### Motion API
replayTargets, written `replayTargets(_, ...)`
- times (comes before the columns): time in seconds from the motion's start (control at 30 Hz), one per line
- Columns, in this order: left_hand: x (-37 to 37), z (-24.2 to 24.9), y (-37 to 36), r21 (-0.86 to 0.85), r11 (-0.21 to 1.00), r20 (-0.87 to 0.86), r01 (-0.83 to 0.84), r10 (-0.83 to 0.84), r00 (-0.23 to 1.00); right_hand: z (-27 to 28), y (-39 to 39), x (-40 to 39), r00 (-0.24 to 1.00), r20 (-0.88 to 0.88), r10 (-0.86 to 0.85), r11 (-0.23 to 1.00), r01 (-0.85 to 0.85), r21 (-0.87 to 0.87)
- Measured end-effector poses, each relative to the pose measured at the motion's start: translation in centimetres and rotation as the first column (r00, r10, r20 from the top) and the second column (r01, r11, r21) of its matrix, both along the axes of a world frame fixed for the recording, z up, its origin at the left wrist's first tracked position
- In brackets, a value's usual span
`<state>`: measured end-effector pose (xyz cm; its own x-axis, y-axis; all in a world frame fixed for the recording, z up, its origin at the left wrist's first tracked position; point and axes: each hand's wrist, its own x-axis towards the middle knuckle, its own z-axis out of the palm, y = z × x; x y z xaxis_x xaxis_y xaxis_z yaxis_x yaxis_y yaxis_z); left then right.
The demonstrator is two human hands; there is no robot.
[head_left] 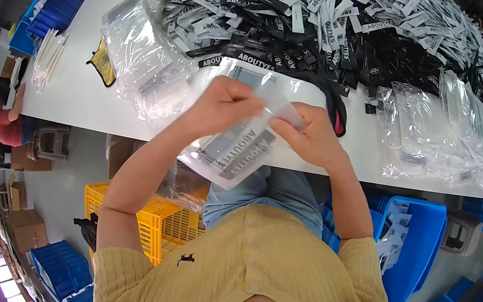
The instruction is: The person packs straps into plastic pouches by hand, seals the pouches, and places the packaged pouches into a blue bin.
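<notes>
The smooth white tabletop carries a broad, tangled heap of flat black and white fabric labels, its far edge cut off by the frame. Slick, crinkled clear bags lie to the right. A limp, see-through printed pouch overhangs the near edge, long axis slanting from lower left to upper right. The right hand pinches its film; the left hand's fingers curl, blurred, so I can't tell whether its grip holds anything.

head camera faces forward and down, close to the hands
</notes>
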<state>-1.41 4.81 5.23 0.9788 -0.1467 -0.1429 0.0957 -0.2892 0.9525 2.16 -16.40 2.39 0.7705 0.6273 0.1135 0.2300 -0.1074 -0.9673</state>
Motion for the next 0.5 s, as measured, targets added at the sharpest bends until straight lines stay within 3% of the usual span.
replayTargets(0.03,0.1,0.1,0.3,-0.023,1.000,-0.015,-0.010,0.010,1.000,-0.3,-0.3,0.2,0.992,0.122,0.006,0.999,0.000,-0.045)
replayTargets(0.07,0.2,0.2,0.1,0.183,0.983,0.212,-0.001,-0.039,0.976,-1.0,-0.8,0.6,0.969,0.247,0.017,0.996,0.005,-0.089)
replayTargets(0.13,-0.1,0.7,-0.9,0.538,0.834,0.564,-0.121,-0.249,0.787,-0.9,-0.7,0.5,0.903,0.430,0.020,0.991,0.038,-0.126)
replayTargets(0.17,-0.1,0.9,-1.6,0.611,0.787,0.598,-0.086,-0.388,0.701,-0.6,-0.2,0.1,0.869,0.495,0.007,0.991,0.060,-0.119)
replayTargets(0.2,-0.1,1.3,-2.1,0.679,0.730,0.560,-0.076,-0.448,0.697,-0.3,0.1,-0.2,0.830,0.558,-0.006,0.991,0.080,-0.109)
replayTargets(0.27,0.0,2.0,-2.7,0.799,0.598,0.471,-0.064,-0.557,0.684,-0.1,-0.3,-0.2,0.867,0.498,-0.003,0.993,0.062,-0.101)
replayTargets(0.4,0.7,0.8,-2.6,0.717,0.697,0.444,0.011,-0.469,0.763,-1.0,-3.3,-0.3,0.918,0.394,-0.057,0.995,0.087,-0.058)
replayTargets(0.5,1.3,-1.7,-0.9,0.642,0.766,0.509,-0.014,-0.412,0.756,-3.5,-11.5,-0.4,0.938,0.330,-0.105,0.978,0.157,-0.136)
